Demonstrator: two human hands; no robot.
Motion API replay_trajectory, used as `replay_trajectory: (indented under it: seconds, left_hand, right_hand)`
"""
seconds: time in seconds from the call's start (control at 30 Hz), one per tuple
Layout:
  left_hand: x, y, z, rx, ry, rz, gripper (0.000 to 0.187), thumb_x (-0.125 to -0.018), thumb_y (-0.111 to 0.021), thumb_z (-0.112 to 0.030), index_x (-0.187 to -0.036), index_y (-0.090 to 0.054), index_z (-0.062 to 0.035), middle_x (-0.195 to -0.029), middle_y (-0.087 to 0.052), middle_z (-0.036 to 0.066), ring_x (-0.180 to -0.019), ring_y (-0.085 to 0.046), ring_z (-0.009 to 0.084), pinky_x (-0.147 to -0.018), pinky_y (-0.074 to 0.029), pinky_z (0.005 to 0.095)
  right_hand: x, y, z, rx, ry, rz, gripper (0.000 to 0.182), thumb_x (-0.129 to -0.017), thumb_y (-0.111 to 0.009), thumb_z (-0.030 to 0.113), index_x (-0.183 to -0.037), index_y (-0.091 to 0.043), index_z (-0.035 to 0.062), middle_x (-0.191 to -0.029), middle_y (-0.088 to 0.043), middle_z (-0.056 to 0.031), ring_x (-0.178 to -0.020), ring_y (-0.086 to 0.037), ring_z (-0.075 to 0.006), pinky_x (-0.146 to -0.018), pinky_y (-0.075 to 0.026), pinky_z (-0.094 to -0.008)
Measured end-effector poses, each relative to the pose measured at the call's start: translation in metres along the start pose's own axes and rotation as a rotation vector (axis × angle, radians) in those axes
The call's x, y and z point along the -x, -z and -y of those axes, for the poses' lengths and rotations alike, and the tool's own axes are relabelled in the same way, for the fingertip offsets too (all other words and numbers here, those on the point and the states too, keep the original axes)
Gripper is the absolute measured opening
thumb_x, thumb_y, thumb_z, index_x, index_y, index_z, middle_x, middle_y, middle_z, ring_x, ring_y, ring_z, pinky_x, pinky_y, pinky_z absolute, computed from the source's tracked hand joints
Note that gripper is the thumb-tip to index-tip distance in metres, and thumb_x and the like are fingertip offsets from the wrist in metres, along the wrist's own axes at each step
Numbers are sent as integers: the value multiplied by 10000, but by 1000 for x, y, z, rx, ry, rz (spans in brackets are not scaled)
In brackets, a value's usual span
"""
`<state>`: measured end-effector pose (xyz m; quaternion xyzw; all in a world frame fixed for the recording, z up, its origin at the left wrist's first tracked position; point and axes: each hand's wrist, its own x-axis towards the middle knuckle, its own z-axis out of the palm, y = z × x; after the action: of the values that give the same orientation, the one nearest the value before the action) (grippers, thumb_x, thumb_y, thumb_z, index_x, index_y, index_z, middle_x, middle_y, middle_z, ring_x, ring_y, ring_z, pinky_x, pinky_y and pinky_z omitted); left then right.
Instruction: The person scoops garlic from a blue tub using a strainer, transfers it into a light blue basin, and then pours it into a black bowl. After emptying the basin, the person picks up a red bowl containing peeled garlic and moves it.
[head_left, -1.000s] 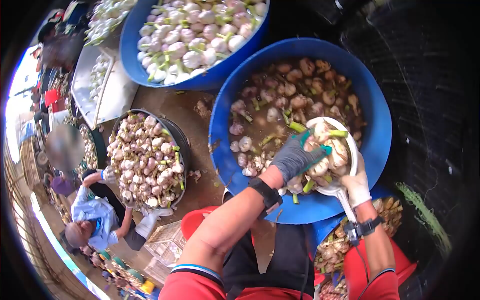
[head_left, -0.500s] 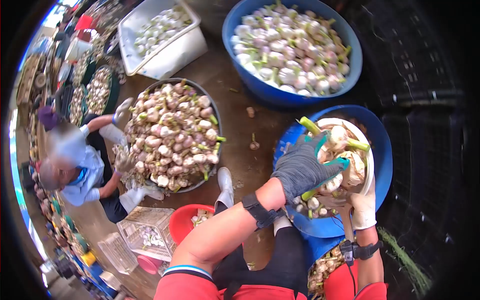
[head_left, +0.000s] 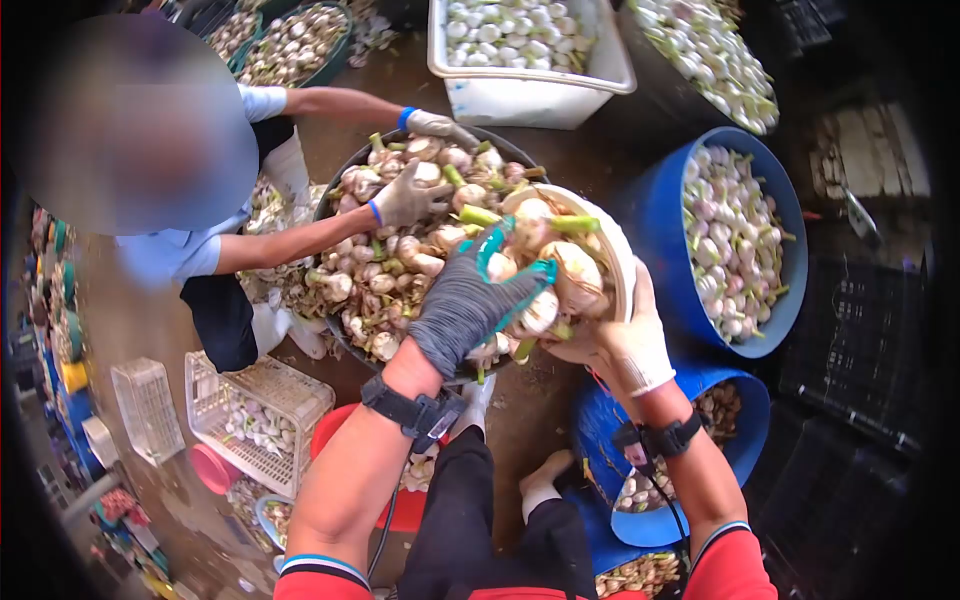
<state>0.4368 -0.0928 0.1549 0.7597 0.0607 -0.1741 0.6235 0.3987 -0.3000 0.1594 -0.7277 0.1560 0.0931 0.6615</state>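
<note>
A white bowl of garlic bulbs is tilted over the near right side of a large dark tub heaped with garlic. My right hand, in a pale glove, is closed on the bowl's right side and underside; part of its fingers is hidden behind it. My left hand, in a grey glove with teal fingertips, grips garlic bulbs at the bowl's left side, thumb and fingers around them. Some bulbs have thick green stems. Many trimmed bulbs fill the tub below.
Across the tub, a co-worker's gloved hands rest on the garlic. A white bin stands behind, a blue tub of garlic to the right, another blue tub nearer. White crates and a red basin lie at left.
My hands have carried the bowl of garlic from above the blue tub on the right to over the dark tub. My view has turned left, and the co-worker leans closer with hands on the heap.
</note>
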Motion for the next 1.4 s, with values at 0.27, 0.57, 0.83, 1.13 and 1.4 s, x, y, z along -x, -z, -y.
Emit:
replay_trajectory:
  seconds: [0.27,0.57,0.83,1.13,1.4]
  left_hand:
    - [-34,90,102,221,-34,-172,764,-781,-763,-215,-1412,-375,-29,-1284,-507,170,-1153,-512,240,-994,-417,361]
    - [-36,118,196,-674,183,-268,886,-681,-769,-212,-1444,-326,-124,-1429,-304,213,-1324,-309,355,-1110,-282,430]
    - [-43,131,206,-348,71,-332,797,-706,-742,-298,-1410,-389,-176,-1319,-440,214,-1275,-345,398,-1088,-288,480]
    - [-43,109,230,-594,-45,-69,618,-839,-669,-251,-1348,-432,6,-1328,-486,222,-1279,-407,341,-1070,-322,420]
    - [46,97,209,-656,-1,53,575,-888,-643,-200,-1354,-409,41,-1335,-495,196,-1243,-455,296,-1053,-347,387]
  right_hand:
    - [-93,-117,14,543,516,127,594,-669,-736,91,-1194,-471,15,-982,-587,-200,-927,-575,-374,-826,-463,-452]
    - [-100,-195,-77,1380,885,209,768,-604,-709,142,-1330,-475,230,-1180,-413,-190,-1174,-381,-400,-934,-350,-552]
    - [-111,-176,-29,1306,624,507,790,-667,-689,136,-1405,-411,189,-1260,-434,-242,-1190,-428,-397,-952,-361,-524]
    - [-56,-120,-27,934,816,300,589,-642,-684,157,-1217,-555,156,-1102,-490,-240,-997,-529,-407,-799,-440,-485]
    - [9,-36,-8,562,519,46,864,-604,-753,253,-1379,-388,137,-1167,-441,-258,-1062,-490,-431,-839,-457,-471]
